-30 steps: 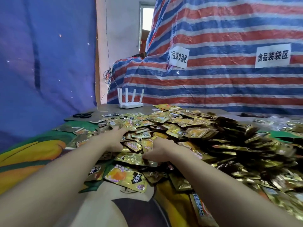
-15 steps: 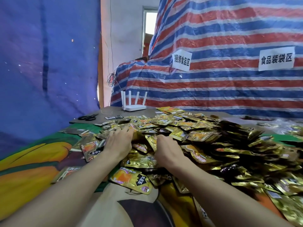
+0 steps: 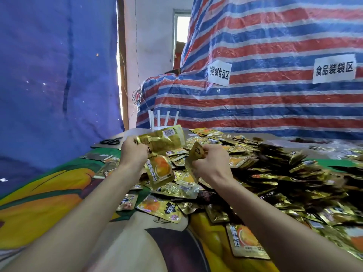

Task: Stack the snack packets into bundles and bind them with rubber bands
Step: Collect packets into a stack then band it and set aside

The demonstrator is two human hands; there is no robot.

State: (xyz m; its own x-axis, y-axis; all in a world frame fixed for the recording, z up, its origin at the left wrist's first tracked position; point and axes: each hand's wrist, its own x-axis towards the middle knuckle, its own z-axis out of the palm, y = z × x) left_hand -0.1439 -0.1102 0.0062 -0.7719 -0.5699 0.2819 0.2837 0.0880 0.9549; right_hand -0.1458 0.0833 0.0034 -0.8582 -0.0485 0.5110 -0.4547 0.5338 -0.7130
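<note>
Grips both closed: left hand pinching gold packets, right hand pinching a single packet, lifted clear of the heap on the worktop they pressed into moments before; stacking begun, nothing bound.

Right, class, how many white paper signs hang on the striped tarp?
2. One white sign hangs on the striped tarp nearer the doorway; the second sign hangs toward the picture's right edge. More may lie out of frame.
</note>
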